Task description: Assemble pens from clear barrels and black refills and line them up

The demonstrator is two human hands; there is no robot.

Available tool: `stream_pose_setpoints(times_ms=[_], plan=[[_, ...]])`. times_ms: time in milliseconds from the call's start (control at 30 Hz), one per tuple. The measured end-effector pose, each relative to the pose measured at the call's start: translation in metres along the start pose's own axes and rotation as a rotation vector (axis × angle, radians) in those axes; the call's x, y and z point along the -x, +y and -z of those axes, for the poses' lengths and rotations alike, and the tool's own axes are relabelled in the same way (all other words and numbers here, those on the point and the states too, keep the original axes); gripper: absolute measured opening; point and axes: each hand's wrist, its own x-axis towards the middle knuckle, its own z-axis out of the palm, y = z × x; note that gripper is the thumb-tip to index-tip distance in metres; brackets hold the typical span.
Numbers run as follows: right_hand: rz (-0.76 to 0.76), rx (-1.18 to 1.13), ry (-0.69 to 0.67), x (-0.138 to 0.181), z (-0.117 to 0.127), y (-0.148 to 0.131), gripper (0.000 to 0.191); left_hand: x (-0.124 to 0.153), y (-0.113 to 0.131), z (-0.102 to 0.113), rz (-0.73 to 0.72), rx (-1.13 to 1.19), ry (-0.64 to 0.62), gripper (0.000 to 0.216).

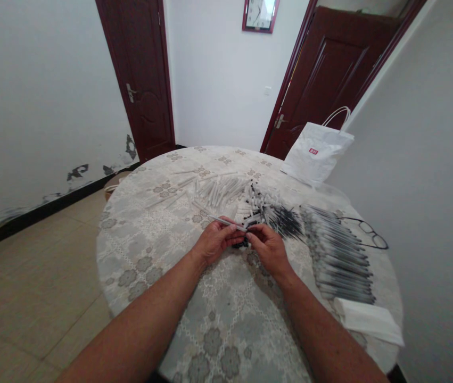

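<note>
My left hand (215, 242) is closed round a slim, pale pen barrel (226, 221), which points up and to the left. At the barrel's right end, the thumb and fingers of my right hand (269, 249) pinch together. Something small and dark shows by those fingertips, too small to make out. Small black parts (240, 244) lie partly hidden under my hands. Just beyond are a heap of whitish pen barrels (222, 190), a cluster of small white parts with black tips (262, 199), and a bundle of thin dark refills (288, 222).
A long row of pens (342, 258) lies on the right of the round, cloth-covered table (142, 303). Eyeglasses (370, 234) and a folded white sheet (370, 321) are beside it. A white paper bag (316, 154) stands at the far right edge. Several loose barrels lie far left.
</note>
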Motion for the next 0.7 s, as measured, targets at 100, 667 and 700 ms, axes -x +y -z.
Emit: stream_pose_setpoints(times_ms=[100,667,700], plan=[[0.053,0.08,0.037,0.0001,0.0009,-0.0003,0.021,-0.0003,-0.001,0.0002,0.007,-0.04,0.013,0.029],[0.042,0.227,-0.031,0.0068,0.0047,-0.0064,0.034,-0.0009,-0.0031,0.0007,-0.021,-0.095,0.058,0.03],[0.059,0.217,-0.02,0.0071,0.0044,-0.0071,0.03,-0.0011,-0.0032,0.0011,-0.027,-0.093,0.063,0.03]])
